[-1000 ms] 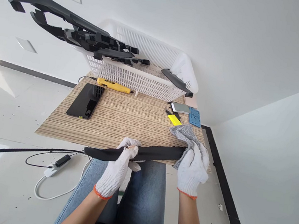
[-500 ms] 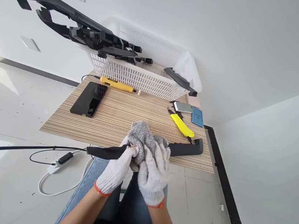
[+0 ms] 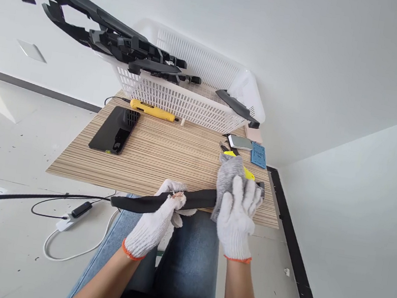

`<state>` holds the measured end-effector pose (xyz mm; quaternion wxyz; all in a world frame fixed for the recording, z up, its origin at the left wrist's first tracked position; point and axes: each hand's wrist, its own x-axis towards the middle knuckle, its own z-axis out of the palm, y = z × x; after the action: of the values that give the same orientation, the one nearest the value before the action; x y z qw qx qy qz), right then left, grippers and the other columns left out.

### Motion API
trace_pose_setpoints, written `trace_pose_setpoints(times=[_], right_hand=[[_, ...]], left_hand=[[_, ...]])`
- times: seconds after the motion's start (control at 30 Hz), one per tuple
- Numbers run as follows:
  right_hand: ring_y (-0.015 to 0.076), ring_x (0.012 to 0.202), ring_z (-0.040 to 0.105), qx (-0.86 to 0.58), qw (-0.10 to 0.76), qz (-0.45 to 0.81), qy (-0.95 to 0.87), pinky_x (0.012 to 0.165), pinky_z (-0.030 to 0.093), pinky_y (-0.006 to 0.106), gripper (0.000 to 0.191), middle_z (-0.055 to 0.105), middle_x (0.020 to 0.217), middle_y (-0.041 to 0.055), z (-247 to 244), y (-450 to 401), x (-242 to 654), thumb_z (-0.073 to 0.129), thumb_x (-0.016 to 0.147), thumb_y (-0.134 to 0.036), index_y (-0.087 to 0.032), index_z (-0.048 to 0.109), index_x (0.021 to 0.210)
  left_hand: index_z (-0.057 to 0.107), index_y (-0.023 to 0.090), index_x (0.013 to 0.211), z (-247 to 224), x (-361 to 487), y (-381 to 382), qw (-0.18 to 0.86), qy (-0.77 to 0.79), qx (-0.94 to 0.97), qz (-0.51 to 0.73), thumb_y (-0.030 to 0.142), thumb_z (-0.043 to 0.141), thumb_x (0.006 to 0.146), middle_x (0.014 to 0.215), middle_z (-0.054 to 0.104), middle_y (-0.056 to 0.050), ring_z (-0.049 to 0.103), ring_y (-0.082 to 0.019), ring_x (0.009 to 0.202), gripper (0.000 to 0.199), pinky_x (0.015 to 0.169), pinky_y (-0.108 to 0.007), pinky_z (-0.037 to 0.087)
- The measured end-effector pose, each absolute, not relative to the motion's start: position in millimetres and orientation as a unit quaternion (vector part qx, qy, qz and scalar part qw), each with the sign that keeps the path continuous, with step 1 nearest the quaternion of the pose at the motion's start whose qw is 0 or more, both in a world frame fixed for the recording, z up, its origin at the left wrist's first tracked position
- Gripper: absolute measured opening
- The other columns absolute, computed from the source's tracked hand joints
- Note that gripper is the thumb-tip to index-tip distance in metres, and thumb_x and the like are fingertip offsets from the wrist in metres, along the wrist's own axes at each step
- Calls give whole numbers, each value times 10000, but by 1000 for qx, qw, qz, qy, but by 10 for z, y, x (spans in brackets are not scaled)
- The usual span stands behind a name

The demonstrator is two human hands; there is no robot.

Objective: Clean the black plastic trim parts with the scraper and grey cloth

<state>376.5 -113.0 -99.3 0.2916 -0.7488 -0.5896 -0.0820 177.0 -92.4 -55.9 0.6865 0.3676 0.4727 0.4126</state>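
Black strip lies lengthwise left to right, its right end slightly higher.

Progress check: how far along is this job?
In hand: the left hand holds a black strip; the right hand holds a grey cloth against it. Nothing looks surely done. The black parts in and over the white basket may be finished or left; I can't tell.

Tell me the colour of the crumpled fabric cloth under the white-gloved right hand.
The cloth is mottled grey, best seen in the head view.
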Motion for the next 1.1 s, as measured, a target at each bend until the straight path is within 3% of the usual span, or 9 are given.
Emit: trace_pose_setpoints(times=[0.1,0.3,0.5,0.77,0.97,1.1], right_hand=[[425,1585,158,-703,277,-70,-651,1207,180,767,519,277,1700,140,-865,-1152,3347,428,1063,-395,-276,473,1566],[390,1559,250,-658,275,-42,-700,1237,171,714,456,385,1646,107,-695,-1119,3028,464,1063,-370,-304,556,1505],[370,1546,283,-707,291,-55,-642,1231,213,702,446,409,1633,77,-849,-993,3604,430,1064,-465,-335,614,1449],[362,1496,353,-768,317,-92,-549,1213,271,680,490,485,1548,147,-1001,-1043,4343,358,1063,-439,-257,610,1441],[370,1515,331,-724,301,-75,-616,1228,220,706,415,504,1559,88,-867,-1107,3815,423,1055,-399,-289,674,1367],[310,1505,380,-654,298,-51,-694,1281,166,633,360,570,1523,19,-699,-1131,3278,487,1058,-375,-331,683,1357]], left_hand=[[513,228,919,-575,1768,-908,687,463,368,422,432,625,853,638,607,54,537,-96,440,242,467,-201,427],[490,228,857,-564,1760,-892,677,447,379,446,462,613,849,508,550,70,471,-94,400,264,426,-190,377],[507,221,922,-532,1747,-904,671,496,372,407,469,594,839,575,658,13,528,-109,418,275,429,-192,383],[500,233,870,-506,1745,-910,696,455,355,428,406,590,805,525,578,57,521,-108,401,206,403,-186,342],[503,231,868,-553,1742,-899,698,452,354,427,410,586,808,496,589,46,510,-114,381,205,386,-184,320],[475,239,876,-638,1731,-905,699,452,348,431,415,607,825,522,595,56,533,-118,394,226,376,-178,321]])
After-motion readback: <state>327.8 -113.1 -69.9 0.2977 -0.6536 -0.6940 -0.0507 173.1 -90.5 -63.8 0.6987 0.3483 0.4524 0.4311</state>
